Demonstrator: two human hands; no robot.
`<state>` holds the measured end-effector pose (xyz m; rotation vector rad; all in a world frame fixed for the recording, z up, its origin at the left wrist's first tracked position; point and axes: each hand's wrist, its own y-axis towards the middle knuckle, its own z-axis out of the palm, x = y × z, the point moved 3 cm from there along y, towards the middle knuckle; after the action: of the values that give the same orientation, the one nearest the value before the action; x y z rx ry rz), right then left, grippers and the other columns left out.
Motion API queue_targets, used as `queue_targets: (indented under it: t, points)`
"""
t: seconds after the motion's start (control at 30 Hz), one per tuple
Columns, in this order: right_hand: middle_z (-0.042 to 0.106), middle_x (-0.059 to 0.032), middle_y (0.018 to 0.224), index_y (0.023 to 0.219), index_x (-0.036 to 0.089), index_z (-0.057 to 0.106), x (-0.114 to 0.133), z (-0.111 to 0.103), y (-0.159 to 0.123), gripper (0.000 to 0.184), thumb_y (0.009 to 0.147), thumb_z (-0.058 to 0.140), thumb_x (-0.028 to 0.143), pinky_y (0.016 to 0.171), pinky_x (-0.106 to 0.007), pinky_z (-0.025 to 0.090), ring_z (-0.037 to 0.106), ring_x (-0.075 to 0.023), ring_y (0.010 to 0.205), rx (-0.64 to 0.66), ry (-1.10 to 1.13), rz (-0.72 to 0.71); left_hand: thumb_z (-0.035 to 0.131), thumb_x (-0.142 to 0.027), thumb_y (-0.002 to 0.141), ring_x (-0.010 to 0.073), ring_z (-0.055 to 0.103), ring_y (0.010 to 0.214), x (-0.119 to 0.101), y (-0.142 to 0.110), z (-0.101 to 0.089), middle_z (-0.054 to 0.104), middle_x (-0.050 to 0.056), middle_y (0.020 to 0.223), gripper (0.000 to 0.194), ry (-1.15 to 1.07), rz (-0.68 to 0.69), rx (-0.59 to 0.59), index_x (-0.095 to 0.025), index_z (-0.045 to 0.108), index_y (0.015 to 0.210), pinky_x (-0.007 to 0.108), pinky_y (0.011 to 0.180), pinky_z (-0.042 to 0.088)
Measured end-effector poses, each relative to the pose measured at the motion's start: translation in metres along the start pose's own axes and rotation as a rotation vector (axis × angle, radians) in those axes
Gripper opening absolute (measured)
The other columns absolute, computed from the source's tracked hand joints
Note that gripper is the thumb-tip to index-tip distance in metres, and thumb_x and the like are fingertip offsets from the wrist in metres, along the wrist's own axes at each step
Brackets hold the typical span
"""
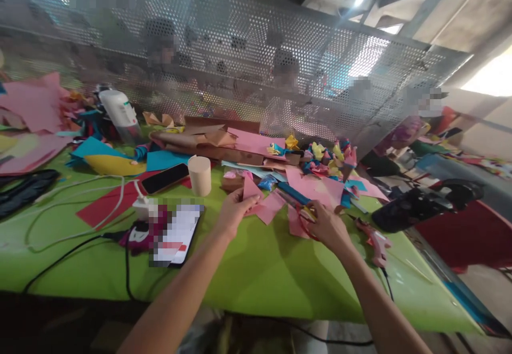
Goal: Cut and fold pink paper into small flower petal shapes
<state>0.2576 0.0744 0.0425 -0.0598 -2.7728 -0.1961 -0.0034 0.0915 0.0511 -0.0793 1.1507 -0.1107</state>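
Note:
Between the thumb and fingers of my left hand (234, 212) is a folded piece of pink paper (251, 188), its pointed tip upward. My right hand (328, 226) is closed around the red-handled scissors (304, 219), whose blades point left toward the pink paper. Loose pink paper pieces (272, 208) lie on the table under and between both hands. A small blue packet (267, 182) rests just behind them, and a larger pink sheet (318, 188) spreads out beyond the scissors.
The green table (256, 274) holds a beige cup (199, 175), a dark phone (165, 178), a lit phone (178, 234) and a purple power strip (140, 236) with cables. To the right are a pink glue gun (376, 243) and a black bottle (412, 204). A perforated metal screen (240, 50) stands behind.

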Motion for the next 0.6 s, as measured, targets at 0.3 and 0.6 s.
queue_targets:
  t: [0.3,0.6]
  points:
    - [0.048,0.0025,0.072,0.124,0.020,0.057,0.025,0.001,-0.012,0.060,0.067,0.074,0.033,0.046,-0.022,0.031,0.035,-0.0087,0.052,0.334,1.261,0.042,0.084,-0.030,0.051,0.0125,0.060,0.060,-0.001,-0.002,0.003,0.069,0.001,0.067,0.032,-0.048,-0.040,-0.009,-0.015,0.070,0.075,0.024,0.059,0.048]
    - [0.048,-0.0009,0.087,0.130,0.029,0.050,0.070,0.028,-0.013,0.054,0.087,0.055,0.061,0.068,-0.031,0.049,0.049,-0.0169,0.075,0.557,1.071,-0.308,0.077,-0.032,0.061,0.0096,0.053,0.055,-0.004,-0.003,0.001,0.064,-0.002,0.061,0.023,0.033,0.009,-0.038,-0.016,0.066,0.072,0.021,0.056,0.042]
